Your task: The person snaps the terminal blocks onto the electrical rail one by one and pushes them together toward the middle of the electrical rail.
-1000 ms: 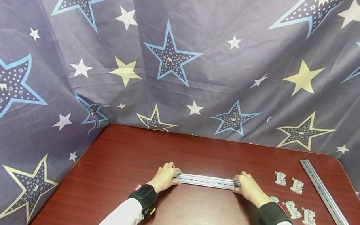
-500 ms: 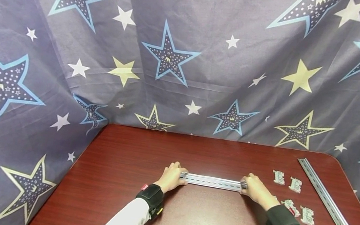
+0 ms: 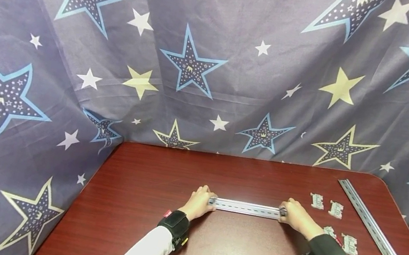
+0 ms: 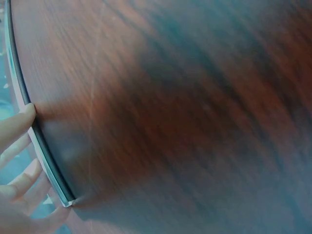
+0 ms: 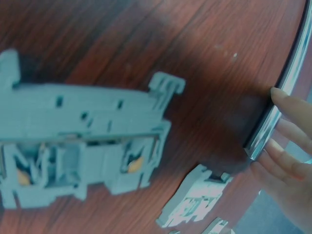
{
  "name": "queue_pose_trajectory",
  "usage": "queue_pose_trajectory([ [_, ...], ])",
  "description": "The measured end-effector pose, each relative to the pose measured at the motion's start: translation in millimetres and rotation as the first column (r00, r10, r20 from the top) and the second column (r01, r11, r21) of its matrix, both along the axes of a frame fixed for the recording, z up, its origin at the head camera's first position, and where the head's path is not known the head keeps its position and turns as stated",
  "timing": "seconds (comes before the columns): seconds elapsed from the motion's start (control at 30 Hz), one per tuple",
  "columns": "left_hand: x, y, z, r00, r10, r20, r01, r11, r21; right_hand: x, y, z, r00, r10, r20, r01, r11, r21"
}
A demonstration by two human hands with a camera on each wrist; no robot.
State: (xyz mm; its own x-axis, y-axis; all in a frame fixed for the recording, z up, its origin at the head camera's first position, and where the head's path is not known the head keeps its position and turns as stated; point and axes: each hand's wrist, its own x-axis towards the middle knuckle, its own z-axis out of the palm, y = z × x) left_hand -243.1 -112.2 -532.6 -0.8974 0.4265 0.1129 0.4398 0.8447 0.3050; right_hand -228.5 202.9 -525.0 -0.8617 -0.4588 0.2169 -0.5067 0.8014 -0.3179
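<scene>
A short slotted metal DIN rail (image 3: 247,208) lies crosswise over the middle of the table in the head view. My left hand (image 3: 201,202) grips its left end, and my right hand (image 3: 297,217) grips its right end. In the left wrist view the left thumb (image 4: 19,124) presses one edge of the rail (image 4: 54,170) while the other fingers curl round the opposite edge. The right wrist view shows the right hand (image 5: 287,161) pinching the rail (image 5: 265,129) the same way, close to its cut end.
A longer slotted DIN rail (image 3: 376,233) lies slanted along the table's right side. Several pale terminal blocks (image 3: 336,209) sit between it and the right hand; one block (image 5: 83,141) looms large in the right wrist view. A star-patterned cloth (image 3: 191,111) hangs behind the table (image 3: 156,169).
Both hands have moved a little to the right with the short DIN rail between them. The right forearm now covers one of the terminal blocks. The grips look the same.
</scene>
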Motion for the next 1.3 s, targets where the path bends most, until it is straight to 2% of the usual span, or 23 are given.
queue_pose_trajectory([
  [0.23, 0.2, -2, 1.0, 1.000, -0.030, -0.008, 0.030, 1.000, 0.008, 1.2, 3, 2.1, 1.000, -0.004, 0.030, 0.004, 1.000, 0.009],
  [0.47, -1.7, -10, 3.8, 0.998, -0.068, -0.011, 0.068, 0.997, 0.033, 0.5, 3, 8.9, 0.989, -0.045, 0.142, 0.047, 0.999, -0.012],
  [0.8, -4.1, -13, 5.9, 0.993, -0.113, -0.027, 0.114, 0.993, 0.025, -11.3, 19, 32.1, 0.982, -0.090, 0.165, 0.083, 0.995, 0.050],
  [0.9, -4.2, -12, 7.0, 0.993, -0.116, -0.019, 0.116, 0.993, 0.010, -17.0, 28, 37.2, 0.978, -0.137, 0.160, 0.130, 0.990, 0.053],
  [1.0, -4.5, -12, 8.6, 0.993, -0.118, -0.017, 0.118, 0.993, -0.003, -22.8, 38, 40.2, 0.966, -0.216, 0.141, 0.211, 0.976, 0.052],
  [1.13, -4.9, -12, 10.5, 0.992, -0.127, -0.025, 0.126, 0.992, -0.009, -28.6, 49, 41.3, 0.938, -0.317, 0.142, 0.314, 0.948, 0.041],
  [1.3, -5.9, -12, 10.5, 0.993, -0.117, -0.020, 0.117, 0.993, -0.005, -31.5, 59, 37.6, 0.908, -0.379, 0.179, 0.387, 0.922, -0.007],
])
